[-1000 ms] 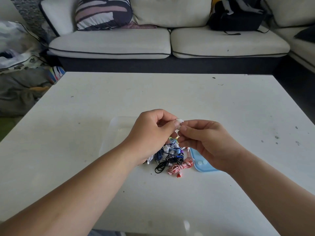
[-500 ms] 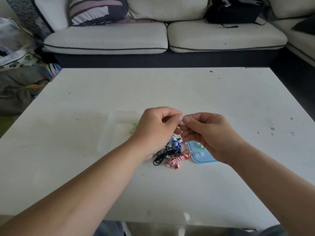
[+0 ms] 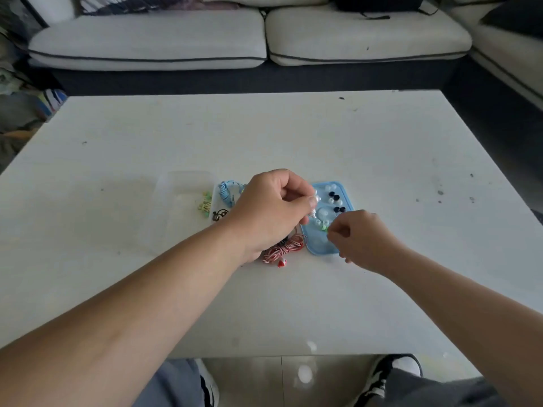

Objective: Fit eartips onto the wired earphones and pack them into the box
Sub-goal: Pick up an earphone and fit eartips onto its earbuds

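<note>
My left hand pinches a white earbud between thumb and forefinger above the table. To its right lies a blue lid holding several white, dark and green eartips. My right hand hovers low over the lid's near end with fingers curled at a small green eartip. A coiled red-and-white earphone lies under my left hand. A clear plastic box stands to the left, with a light blue earphone coil and a green earphone inside.
The white table stretches wide around the work spot, with small dark specks at the right. A pale sofa runs along the far side. My knees and a shoe show below the table's near edge.
My hands have parted: the right one dropped from the earbud down to the blue lid. The left keeps the earbud. The view tilted downward, showing the lid and box.
</note>
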Motion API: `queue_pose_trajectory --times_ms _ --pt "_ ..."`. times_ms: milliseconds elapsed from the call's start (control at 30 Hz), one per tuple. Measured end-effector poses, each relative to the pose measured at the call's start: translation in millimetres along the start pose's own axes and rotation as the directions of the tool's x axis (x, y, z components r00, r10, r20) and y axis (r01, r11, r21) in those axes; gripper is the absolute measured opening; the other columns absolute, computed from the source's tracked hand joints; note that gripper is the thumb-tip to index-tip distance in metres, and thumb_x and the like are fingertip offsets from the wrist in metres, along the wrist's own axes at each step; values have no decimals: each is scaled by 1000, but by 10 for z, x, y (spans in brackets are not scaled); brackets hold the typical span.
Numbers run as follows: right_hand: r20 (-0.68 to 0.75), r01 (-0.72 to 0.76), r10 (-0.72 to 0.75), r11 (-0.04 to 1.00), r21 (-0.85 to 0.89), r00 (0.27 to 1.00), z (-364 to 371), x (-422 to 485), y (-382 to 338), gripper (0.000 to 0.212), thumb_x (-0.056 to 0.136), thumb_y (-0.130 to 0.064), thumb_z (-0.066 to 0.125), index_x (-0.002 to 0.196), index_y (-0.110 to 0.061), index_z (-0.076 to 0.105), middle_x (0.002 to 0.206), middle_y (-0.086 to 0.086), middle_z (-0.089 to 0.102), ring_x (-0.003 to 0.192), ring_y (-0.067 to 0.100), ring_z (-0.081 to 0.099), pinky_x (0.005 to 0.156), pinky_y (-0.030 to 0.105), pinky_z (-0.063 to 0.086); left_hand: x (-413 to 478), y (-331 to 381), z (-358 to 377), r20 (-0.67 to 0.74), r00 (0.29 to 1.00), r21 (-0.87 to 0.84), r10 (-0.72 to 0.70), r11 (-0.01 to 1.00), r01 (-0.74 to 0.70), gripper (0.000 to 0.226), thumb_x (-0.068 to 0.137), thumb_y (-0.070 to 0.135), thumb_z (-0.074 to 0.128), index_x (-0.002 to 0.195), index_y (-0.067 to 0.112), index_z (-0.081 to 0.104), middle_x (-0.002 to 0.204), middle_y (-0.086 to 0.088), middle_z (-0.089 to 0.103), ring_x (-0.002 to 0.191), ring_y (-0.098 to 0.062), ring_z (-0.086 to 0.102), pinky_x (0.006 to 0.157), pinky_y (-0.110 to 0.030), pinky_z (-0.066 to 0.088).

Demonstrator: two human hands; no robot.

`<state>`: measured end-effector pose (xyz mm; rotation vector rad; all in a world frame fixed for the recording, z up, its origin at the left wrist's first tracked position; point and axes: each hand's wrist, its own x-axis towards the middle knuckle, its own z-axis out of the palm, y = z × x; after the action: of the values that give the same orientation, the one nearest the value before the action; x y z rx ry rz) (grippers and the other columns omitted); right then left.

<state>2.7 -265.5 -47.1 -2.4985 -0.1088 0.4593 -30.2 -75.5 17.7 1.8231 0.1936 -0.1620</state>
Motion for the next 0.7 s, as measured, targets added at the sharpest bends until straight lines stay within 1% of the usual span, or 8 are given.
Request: queue_pose_trajectory --times_ms 67,167,333,467,533,600,667,700 --pt "-13 28 -29 1000 -12 1000 50 26 42 14 93 -14 61 84 -13 72 69 -1 64 67 26 68 65 38 58 -7 1 18 12 1000 -3 -22 1000 22 5 93 11 74 96 13 70 85 -9 78 62 -7 67 53 -13 47" --pt "-24 84 -85 996 -32 996 119 68 55 12 92 -14 64 86 -13 74 68 -3 64 58 19 58 65 39 58 -23 10 19 11 999 -31 -34 999 34 4 96 9 69 100 9 70 90 -12 78 59 -6 63 52 -12 46" --pt "-11 122 -123 987 -105 992 176 113 68 15 89 -12 63 82 -16 75 76 1 70 67 22 62 63 33 53 -27 17 -6 3 1000 -56 -30 998 30 5 97 7 68 101 8 71 90 -12 79 57 -7 62 51 -12 46" --pt "8 136 -136 977 -161 991 206 109 105 16 85 -8 60 71 -10 68 69 6 66 71 30 63 63 40 54 -16 29 -15 -21 999 -76 -30 997 29 9 96 9 70 105 8 72 83 -8 77 58 -7 62 51 -11 45" --pt "0 127 -128 978 -165 992 188 82 86 18 86 -8 59 69 -11 65 67 4 64 70 29 62 62 39 54 -20 47 -19 -44 999 -86 -31 996 27 8 96 9 71 104 8 72 86 -11 78 59 -7 62 51 -11 45" --pt "-31 97 -100 992 -87 995 109 43 16 24 89 -8 58 66 -13 62 62 0 61 61 25 59 55 31 49 -38 55 -26 -68 997 -98 -43 995 36 7 95 8 71 103 7 72 88 -14 78 58 -7 62 50 -12 45" --pt "-75 31 -19 986 161 997 -32 -16 -117 21 91 -9 62 70 -11 67 64 6 68 56 23 63 57 30 53 -60 58 -45 -98 994 -95 -50 995 41 7 96 7 70 102 7 72 87 -13 78 58 -5 64 49 -12 45" --pt "-83 -9 39 943 333 996 -108 -59 -197 16 90 -10 65 76 -9 71 69 10 73 56 22 67 59 29 56 -72 56 -53 -112 992 -88 -49 995 39 7 96 8 71 102 8 72 86 -12 78 58 -4 65 50 -12 46"
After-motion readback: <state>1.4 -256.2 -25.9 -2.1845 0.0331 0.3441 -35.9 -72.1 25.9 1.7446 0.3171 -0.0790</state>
